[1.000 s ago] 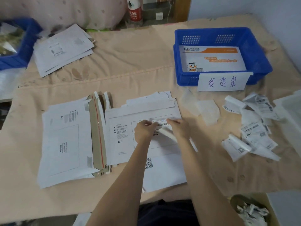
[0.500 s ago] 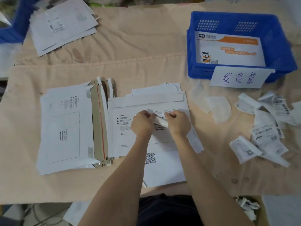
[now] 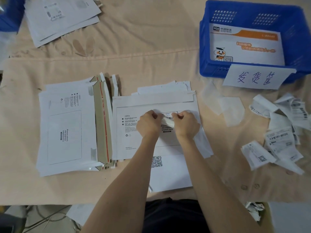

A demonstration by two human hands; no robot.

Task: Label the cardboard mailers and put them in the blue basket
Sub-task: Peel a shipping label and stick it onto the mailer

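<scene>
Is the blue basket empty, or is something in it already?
Not empty. The blue basket already holds a white mailer with an orange stripe and a cartoon mascot, lying flat on its bottom.

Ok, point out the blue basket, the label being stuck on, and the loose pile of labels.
Blue basket (image 3: 204,47): head view, its left wall.
Label (image 3: 168,115): head view, barcode strip between the two hands.
Label pile (image 3: 279,137): head view, a barcoded slip mid-pile.
</scene>
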